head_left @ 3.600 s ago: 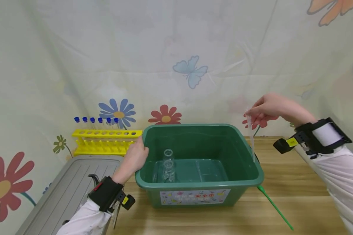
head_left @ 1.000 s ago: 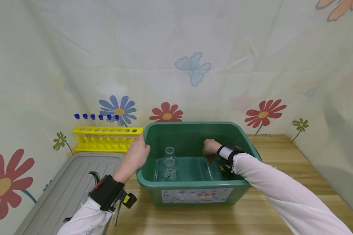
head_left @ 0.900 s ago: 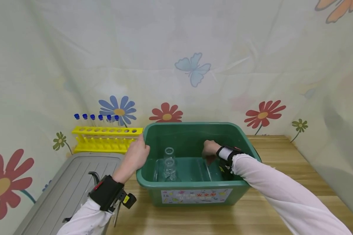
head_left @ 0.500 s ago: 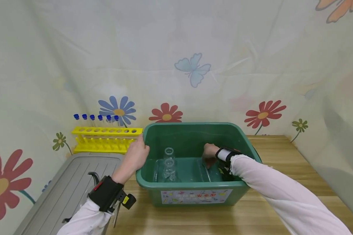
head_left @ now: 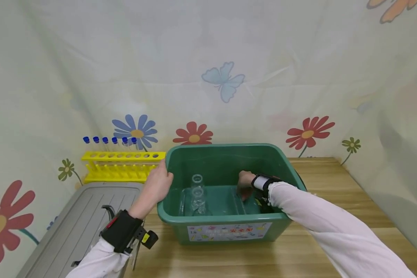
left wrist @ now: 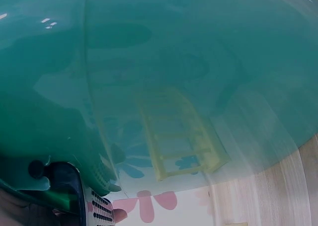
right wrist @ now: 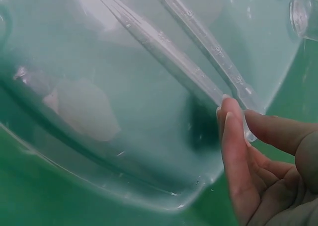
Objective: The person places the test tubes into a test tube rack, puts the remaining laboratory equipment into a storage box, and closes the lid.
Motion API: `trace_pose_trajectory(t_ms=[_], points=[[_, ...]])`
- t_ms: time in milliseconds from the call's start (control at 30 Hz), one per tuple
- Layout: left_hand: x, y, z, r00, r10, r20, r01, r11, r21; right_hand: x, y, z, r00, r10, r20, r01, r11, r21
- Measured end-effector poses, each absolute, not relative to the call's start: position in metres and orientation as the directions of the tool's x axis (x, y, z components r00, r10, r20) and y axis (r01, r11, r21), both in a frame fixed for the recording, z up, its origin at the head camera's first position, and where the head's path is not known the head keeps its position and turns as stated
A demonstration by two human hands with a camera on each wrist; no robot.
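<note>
My left hand (head_left: 157, 183) grips the left rim of a green plastic tub (head_left: 229, 218). Low inside the tub's right half, my right hand (head_left: 244, 186) pinches a clear plastic dropper pipette (right wrist: 171, 54) near its bulb end, thumb against fingers. Beside it, a second dropper (right wrist: 208, 44) lies almost parallel. Both are seen over a clear, shiny surface at the tub's bottom in the right wrist view. Clear narrow-necked vessels (head_left: 197, 193) stand in the tub's left part. The left wrist view is mostly filled by the tub's outer wall (left wrist: 164, 62).
Left of the tub stands a yellow rack (head_left: 118, 156) with several blue-capped tubes (head_left: 105, 141). A grey ribbed lid or case (head_left: 90, 216) lies in front of the rack, beneath my left forearm. Wooden tabletop (head_left: 319, 173) shows right of the tub and in front. A flowered curtain hangs behind.
My right hand, earlier holding a dropper upright over the tub's right rim, has gone down inside the tub. Over the last second it sank slightly lower. The left hand keeps its grip.
</note>
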State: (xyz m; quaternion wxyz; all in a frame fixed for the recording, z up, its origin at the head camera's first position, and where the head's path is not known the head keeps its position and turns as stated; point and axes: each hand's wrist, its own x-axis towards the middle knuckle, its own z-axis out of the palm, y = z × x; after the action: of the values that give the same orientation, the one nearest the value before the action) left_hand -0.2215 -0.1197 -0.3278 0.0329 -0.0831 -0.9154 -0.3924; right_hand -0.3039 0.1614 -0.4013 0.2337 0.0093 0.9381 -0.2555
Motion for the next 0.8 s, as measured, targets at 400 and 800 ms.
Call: trace_pose_trajectory(t_ms=[400, 800], points=[[-0.2194, -0.1197, -0.3268, -0.98, 0.132, 0.148, 0.198, 0.671, 0.714, -0.3055, 0.1619, -0.4041, -0.908, -0.151, -0.391, 0.068, 0.868, -0.492], [-0.2203, -0.12, -0.3283, -0.982, 0.131, 0.139, 0.191, 0.681, 0.707, -0.2995, 0.1594, -0.3984, -0.91, -0.181, -0.374, -0.008, 0.908, -0.42]])
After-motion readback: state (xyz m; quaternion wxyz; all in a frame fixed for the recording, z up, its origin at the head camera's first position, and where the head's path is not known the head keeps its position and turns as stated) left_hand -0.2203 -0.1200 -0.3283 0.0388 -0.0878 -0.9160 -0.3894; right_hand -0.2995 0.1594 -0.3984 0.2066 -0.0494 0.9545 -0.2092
